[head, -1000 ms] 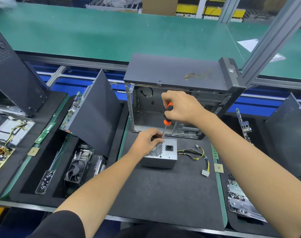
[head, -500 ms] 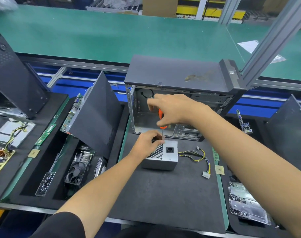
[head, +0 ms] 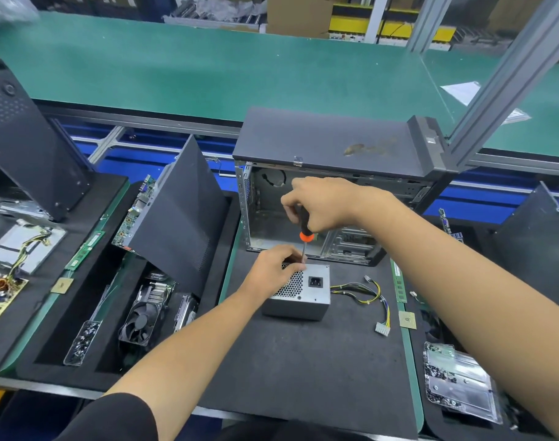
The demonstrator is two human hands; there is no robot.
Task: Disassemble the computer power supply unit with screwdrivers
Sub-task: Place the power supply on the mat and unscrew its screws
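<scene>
Black foam matting (head: pixel 303 370) covers the workstation at the centre of the frame, with a green conveyor surface (head: pixel 208 68) across the upper part. The power supply unit (head: pixel 299 292) lies on the mat just in front of the emptied computer case (head: pixel 332 192), so removal from the case is judged complete. Its wiring harness (head: pixel 372 297) trails to the right of it, free of the case.

The unit is steadied by the left hand (head: pixel 273 268), whose fingers are curled over the rear top edge beside the vent grille. The screwdriver (head: pixel 304 230) is held upright by the right hand (head: pixel 322 206), with the fingers wrapped round the black-and-orange handle. The tip meets the upper rear edge of the unit; the screw itself is hidden by the left fingers.

The housing is closed, with the cover in place. Cover screw removal is judged to be at an early stage; cover lift-off and internal board extraction remain to be done. Loose screws are collected in a clear tray (head: pixel 80 343) at lower left.
</scene>
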